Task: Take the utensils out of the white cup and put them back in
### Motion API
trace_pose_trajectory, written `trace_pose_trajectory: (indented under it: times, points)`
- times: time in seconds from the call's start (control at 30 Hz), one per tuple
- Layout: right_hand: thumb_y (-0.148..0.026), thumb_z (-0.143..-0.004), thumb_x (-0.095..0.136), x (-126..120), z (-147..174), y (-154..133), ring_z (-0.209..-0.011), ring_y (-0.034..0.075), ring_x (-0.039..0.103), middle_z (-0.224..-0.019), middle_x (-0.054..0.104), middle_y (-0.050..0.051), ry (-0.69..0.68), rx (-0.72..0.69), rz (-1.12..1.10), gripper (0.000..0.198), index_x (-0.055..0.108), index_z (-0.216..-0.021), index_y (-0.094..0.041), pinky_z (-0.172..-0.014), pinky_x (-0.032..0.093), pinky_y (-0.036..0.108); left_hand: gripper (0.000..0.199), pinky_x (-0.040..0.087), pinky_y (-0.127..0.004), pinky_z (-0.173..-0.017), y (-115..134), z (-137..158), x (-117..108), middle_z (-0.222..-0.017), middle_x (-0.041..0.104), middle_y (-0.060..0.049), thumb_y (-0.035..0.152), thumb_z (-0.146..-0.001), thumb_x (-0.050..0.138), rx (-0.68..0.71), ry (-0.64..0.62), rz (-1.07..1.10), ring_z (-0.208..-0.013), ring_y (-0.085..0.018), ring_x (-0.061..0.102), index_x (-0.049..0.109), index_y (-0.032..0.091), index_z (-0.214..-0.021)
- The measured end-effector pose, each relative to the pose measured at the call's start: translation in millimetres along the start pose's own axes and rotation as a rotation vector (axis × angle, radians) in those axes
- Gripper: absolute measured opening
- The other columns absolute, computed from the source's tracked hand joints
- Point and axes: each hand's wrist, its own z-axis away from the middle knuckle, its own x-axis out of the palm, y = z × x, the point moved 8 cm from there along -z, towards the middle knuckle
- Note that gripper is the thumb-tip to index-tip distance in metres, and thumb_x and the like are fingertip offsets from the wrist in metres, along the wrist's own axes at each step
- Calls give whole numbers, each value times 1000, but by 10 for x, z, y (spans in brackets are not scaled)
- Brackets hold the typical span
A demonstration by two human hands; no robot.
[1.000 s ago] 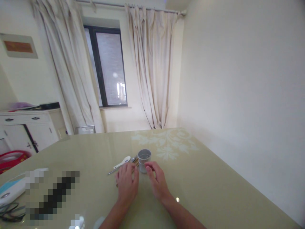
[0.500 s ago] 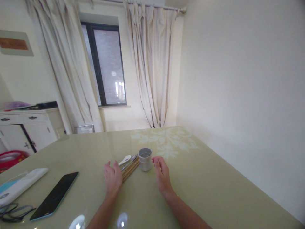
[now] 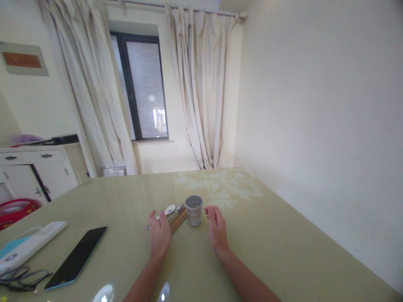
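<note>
A grey metal cup (image 3: 194, 214) stands upright on the table, with something small and hard to make out inside. Left of it lies a bundle of thin wooden chopsticks (image 3: 179, 220), beside a white spoon (image 3: 170, 209) and a metal spoon (image 3: 179, 208). My left hand (image 3: 160, 235) is at the near end of this bundle, thumb and fingers apart; it covers part of the utensils, and I cannot tell whether it touches them. My right hand (image 3: 217, 230) rests just right of the cup, apart from it, fingers loosely curved with nothing seen in them.
To the left lie a black-screened phone (image 3: 77, 256), a white device (image 3: 34, 244) with a cable, and dark-framed glasses (image 3: 23, 278). The greenish table (image 3: 267, 247) meets a white wall on the right. A white cabinet (image 3: 56, 163) and a red basket (image 3: 19, 212) are beyond the left edge.
My left hand has moved right, nearer the cup, along the chopsticks and spoons. The right hand stays beside the cup with a slightly wider gap. The whole view has shifted a little.
</note>
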Motion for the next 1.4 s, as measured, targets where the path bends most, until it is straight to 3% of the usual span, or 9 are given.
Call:
trace_pose_trajectory:
  times: [0.23,0.4,0.57,0.73,0.87,0.97,1.07,1.23,1.4]
  points:
    - [-68,-102,49,2,-16,74,-90,26,65,-91,71,8,4,2,18,52,72,-96,-21,-85,52,37,65,50,-55,-114,-51,-66,13,-134,65,-26,52,-106,31,33,57,44,-134,-36,63,41,6,-150]
    - [-74,-98,52,-114,-71,252,-94,28,67,-95,72,9,43,59,24,55,72,-101,-23,-89,54,39,59,29,-62,-130,230,118,-115,-159,47,-25,49,-103,39,226,98,53,-158,-37,37,44,11,-149]
    - [-83,-95,48,-129,-112,470,-98,31,71,-101,75,11,23,161,8,63,71,-106,-26,-93,57,46,51,39,-64,-124,500,530,54,-146,62,-20,41,-103,49,580,-68,23,-143,-36,55,50,16,-147]
    - [-84,-94,53,41,-42,569,-132,36,66,-144,69,16,-168,246,-77,73,65,-138,-28,-111,51,54,59,43,-64,-123,398,729,302,-158,58,-18,35,-102,52,629,-216,13,-150,-36,52,43,21,-159]
    - [-70,-83,81,172,34,479,-147,39,54,-156,61,17,-327,185,-76,90,50,-156,-27,-117,45,56,61,45,-57,-124,364,772,393,-159,60,-15,26,-102,49,637,-334,17,-152,-31,52,43,21,-162]
    - [-56,-74,92,184,38,394,-146,40,53,-155,61,17,-356,119,-36,100,46,-157,-26,-116,45,57,57,49,-55,-121,380,753,383,-155,63,-15,24,-100,48,639,-374,38,-147,-29,57,51,22,-157]
    - [-47,-77,89,118,4,329,-139,39,58,-149,64,18,-343,80,22,87,50,-151,-24,-112,48,55,48,56,-51,-112,411,693,326,-141,72,-14,26,-100,48,649,-371,3,-132,-28,68,61,23,-146]
    - [-36,-73,89,-14,0,207,-129,36,63,-139,68,14,-445,72,106,76,57,-141,-23,-110,48,52,31,55,-49,-102,416,532,173,-111,80,-9,24,-97,48,652,-312,-347,-111,-29,71,77,25,-109]
    - [-31,-68,93,-51,81,77,-124,36,67,-133,73,11,-591,121,62,77,61,-138,-25,-109,49,51,28,51,-45,-98,367,457,136,-104,79,-8,26,-98,49,622,-371,-545,-107,-29,70,77,26,-94]
